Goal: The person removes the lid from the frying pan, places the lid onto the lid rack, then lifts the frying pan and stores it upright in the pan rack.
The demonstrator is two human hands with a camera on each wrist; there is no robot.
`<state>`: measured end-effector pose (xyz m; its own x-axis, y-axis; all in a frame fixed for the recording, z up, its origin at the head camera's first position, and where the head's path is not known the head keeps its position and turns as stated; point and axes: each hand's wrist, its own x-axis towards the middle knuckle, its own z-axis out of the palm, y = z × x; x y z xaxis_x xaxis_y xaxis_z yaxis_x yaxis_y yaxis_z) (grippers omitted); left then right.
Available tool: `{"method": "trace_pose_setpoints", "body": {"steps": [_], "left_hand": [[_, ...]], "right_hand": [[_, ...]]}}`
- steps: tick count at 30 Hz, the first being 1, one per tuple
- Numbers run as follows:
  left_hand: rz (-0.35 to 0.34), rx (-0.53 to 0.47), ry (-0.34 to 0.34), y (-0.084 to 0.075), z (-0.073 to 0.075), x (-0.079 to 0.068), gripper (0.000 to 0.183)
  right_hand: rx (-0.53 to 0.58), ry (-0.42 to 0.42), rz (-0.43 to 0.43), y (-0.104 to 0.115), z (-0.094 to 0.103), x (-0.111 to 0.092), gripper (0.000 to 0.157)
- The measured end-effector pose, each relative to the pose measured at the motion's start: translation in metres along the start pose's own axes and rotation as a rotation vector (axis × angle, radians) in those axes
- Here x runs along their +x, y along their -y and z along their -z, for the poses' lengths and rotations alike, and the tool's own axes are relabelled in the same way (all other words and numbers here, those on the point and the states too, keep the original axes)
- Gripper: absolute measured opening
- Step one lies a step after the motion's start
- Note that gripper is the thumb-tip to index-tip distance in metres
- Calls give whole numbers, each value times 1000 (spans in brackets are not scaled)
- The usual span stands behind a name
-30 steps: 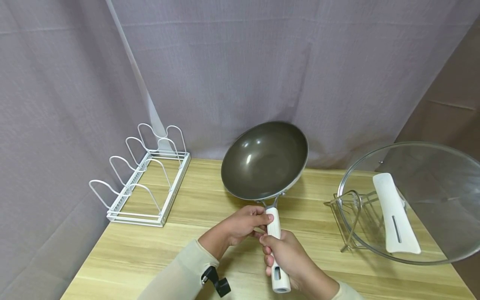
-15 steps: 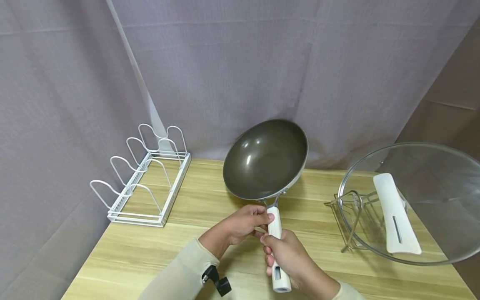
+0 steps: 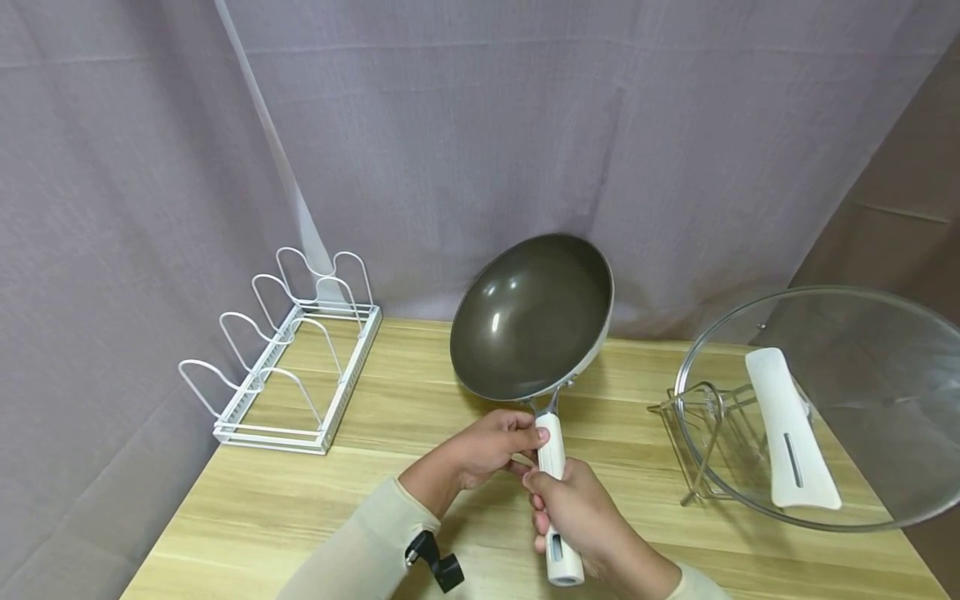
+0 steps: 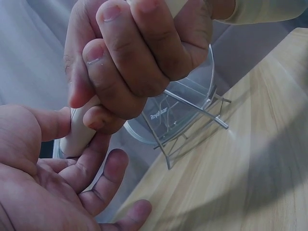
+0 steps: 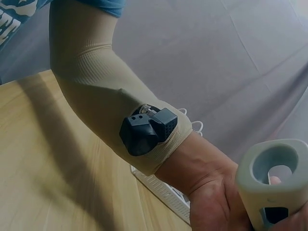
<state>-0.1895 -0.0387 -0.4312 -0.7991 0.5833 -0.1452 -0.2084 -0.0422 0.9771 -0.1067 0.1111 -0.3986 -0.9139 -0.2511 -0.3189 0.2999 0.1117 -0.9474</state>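
Observation:
A wok point(image 3: 534, 321) with a dark inside and a white handle point(image 3: 551, 446) is tilted, its bowl facing me, in the middle of the head view. My right hand point(image 3: 577, 504) grips the handle around its middle, thumb on top. Closer to the bowl, my left hand point(image 3: 487, 450) pinches the handle between thumb and fingers. In the left wrist view, the other fingers of the left hand point(image 4: 53, 178) are spread loosely below the handle point(image 4: 77, 137). The handle's hollow end point(image 5: 250, 197) shows in the right wrist view. The bowl's underside is hidden.
A white wire rack point(image 3: 330, 417) with several loops stands on the wooden table point(image 3: 360, 517) at left. At right, a large glass lid point(image 3: 885, 400) with a white grip point(image 3: 791, 433) leans in a metal stand point(image 3: 701, 483). Grey curtain point(image 3: 480, 150) hangs behind.
The wok's bowl has risen a little and turned slightly, its left rim shifting right. Both hands keep their hold on the handle and have barely moved.

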Motion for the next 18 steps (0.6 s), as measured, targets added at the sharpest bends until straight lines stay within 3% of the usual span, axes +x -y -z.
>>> {"method": "trace_pose_setpoints", "body": {"steps": [18], "left_hand": [[-14,-14,11,-1,-3,2,24]], "right_hand": [[-22,-44,-6,-2,3,0,16]]}}
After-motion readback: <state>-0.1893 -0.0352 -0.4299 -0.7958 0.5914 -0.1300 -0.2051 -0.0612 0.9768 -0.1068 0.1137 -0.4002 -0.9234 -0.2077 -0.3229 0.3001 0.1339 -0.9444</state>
